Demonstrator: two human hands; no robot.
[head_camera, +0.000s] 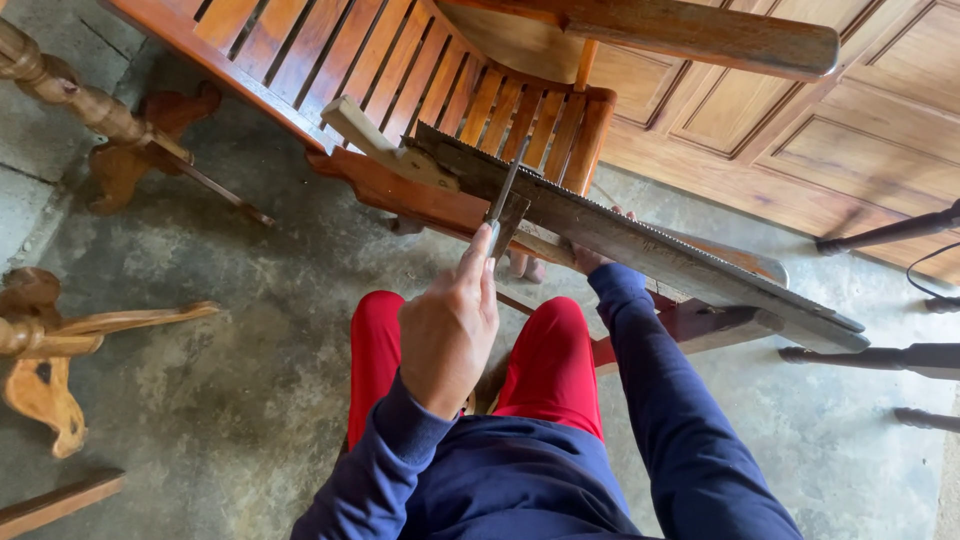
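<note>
Left hand (450, 330) pinching a slim file (506, 190) set crosswise on the saw blade (640, 245), toothed edge up, running away rightward past the half-hidden, unreadable right hand (590, 258).

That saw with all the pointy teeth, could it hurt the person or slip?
Maybe. The saw lies teeth-up across the wooden chair, and the right hand grips it just under the teeth, so a slip could cut fingers. The left hand pushes a thin file across the teeth; it could skid off. Nothing visibly clamps the saw, so it might shift.
</note>
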